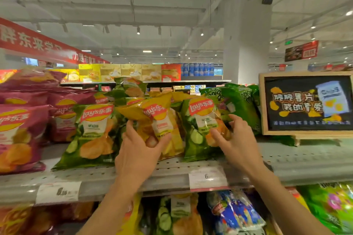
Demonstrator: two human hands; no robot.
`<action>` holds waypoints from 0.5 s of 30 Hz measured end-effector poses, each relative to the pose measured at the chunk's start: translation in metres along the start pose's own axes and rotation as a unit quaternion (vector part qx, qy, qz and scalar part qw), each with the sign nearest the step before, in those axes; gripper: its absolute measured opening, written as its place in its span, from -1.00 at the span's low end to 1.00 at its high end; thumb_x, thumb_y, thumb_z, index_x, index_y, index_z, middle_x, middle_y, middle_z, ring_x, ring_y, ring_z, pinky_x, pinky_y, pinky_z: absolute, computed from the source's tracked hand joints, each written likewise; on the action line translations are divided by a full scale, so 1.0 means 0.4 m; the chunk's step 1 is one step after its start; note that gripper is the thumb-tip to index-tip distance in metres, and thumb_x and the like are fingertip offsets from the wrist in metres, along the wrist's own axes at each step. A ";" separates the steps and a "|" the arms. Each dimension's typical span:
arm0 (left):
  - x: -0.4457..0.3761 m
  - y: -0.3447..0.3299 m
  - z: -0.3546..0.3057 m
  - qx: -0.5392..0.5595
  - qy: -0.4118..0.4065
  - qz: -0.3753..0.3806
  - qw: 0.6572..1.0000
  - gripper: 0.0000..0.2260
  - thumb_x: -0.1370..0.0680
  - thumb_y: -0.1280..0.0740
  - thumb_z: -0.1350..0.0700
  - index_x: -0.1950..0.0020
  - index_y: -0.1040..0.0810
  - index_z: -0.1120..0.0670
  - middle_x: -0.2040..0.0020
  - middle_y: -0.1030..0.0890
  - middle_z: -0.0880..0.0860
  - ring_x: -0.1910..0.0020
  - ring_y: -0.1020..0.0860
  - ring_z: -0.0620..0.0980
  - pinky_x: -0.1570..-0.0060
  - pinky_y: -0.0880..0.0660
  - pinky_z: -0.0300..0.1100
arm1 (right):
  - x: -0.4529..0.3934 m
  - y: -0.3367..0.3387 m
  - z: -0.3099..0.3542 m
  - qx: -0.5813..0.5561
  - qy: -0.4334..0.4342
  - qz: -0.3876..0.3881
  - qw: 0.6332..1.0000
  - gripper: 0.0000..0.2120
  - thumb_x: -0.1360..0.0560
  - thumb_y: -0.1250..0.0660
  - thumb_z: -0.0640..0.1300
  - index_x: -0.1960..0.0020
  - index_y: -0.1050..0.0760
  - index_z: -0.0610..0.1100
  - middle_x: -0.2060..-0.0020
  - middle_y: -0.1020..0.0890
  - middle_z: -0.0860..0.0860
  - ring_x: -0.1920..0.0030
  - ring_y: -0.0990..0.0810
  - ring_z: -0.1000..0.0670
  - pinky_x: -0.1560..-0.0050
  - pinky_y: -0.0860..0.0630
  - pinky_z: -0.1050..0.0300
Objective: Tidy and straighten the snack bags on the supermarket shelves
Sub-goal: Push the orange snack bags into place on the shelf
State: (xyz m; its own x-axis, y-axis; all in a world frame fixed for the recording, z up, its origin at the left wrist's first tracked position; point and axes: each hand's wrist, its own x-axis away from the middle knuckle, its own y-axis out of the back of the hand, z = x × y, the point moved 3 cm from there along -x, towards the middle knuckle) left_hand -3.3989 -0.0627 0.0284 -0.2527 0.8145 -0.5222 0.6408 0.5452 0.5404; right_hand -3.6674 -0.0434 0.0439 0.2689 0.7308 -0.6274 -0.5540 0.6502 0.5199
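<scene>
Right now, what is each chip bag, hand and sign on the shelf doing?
Yellow Lay's bag: tilted, gripped by left hand.
Right green Lay's bag: upright, held by right hand.
Left green Lay's bag: leaning back, untouched.
Purple Lay's bags: stacked, untouched.
Chalkboard sign: standing upright.

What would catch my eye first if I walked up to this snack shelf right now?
Probably the two bare hands at the centre: the left hand grips a yellow chip bag and the right hand holds a green chip bag beside it. To the left stand purple-red chip bags, and at the right edge a framed chalkboard sign rests on the same shelf.
</scene>
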 end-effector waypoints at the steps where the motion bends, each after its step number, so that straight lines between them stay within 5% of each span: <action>1: -0.008 -0.001 0.003 -0.010 0.018 0.022 1.000 0.20 -0.14 -0.08 -0.72 -0.59 0.10 -0.05 -0.53 -0.29 0.12 -0.42 -0.39 0.19 -0.25 -0.42 0.14 | -0.022 -0.011 -0.005 -0.007 -0.018 0.046 0.999 -0.07 -0.39 -0.38 0.42 -0.54 -0.25 -0.12 -0.31 -0.52 -0.04 -0.31 -0.49 -0.07 -0.31 -0.51 -0.12; 4: -0.030 -0.005 0.010 -0.021 0.055 0.079 0.995 0.25 -0.14 -0.18 -0.69 -0.60 0.04 0.03 -0.49 -0.39 0.11 -0.38 -0.45 0.18 -0.28 -0.42 0.13 | -0.065 -0.043 -0.025 -0.067 -0.082 0.154 0.982 0.12 -0.08 -0.34 0.64 -0.42 -0.35 -0.05 -0.17 -0.60 0.07 -0.14 -0.59 -0.01 -0.16 -0.58 0.00; 6: -0.037 -0.009 0.014 0.001 0.063 0.101 0.993 0.19 -0.16 -0.23 -0.66 -0.57 -0.07 0.04 -0.42 -0.47 0.08 -0.33 -0.49 0.16 -0.30 -0.44 0.14 | -0.079 -0.060 -0.043 -0.116 -0.109 0.184 0.970 0.06 0.06 -0.42 0.64 -0.25 -0.49 -0.01 -0.07 -0.67 0.11 -0.07 -0.63 0.04 -0.14 -0.59 0.02; 9: -0.041 -0.011 0.018 0.038 0.058 0.109 0.992 0.03 -0.20 -0.32 -0.59 -0.50 -0.23 -0.02 -0.36 -0.52 0.01 -0.30 -0.51 0.11 -0.31 -0.44 0.15 | -0.092 -0.069 -0.057 -0.188 -0.122 0.204 0.953 -0.19 0.05 -0.55 0.47 -0.05 -0.65 0.01 0.09 -0.75 0.13 0.00 -0.70 0.06 -0.17 -0.62 -0.01; 15: -0.045 -0.011 0.015 0.114 0.043 0.089 0.989 -0.29 -0.31 -0.50 -0.35 -0.33 -0.36 -0.10 -0.05 -0.54 -0.24 -0.15 -0.54 -0.02 -0.22 -0.48 -0.01 | -0.088 -0.057 -0.053 -0.233 -0.113 0.240 0.936 -0.38 -0.06 -0.64 0.25 -0.04 -0.70 -0.01 0.13 -0.76 0.12 0.01 -0.72 0.05 -0.11 -0.63 0.07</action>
State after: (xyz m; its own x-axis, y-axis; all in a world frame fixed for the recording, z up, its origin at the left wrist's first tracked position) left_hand -3.3927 -0.0810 0.0314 -0.1759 0.9125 -0.3694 0.8250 0.3414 0.4505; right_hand -3.6811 -0.0884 0.0418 0.0321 0.9749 -0.2202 -0.9231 0.1134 0.3676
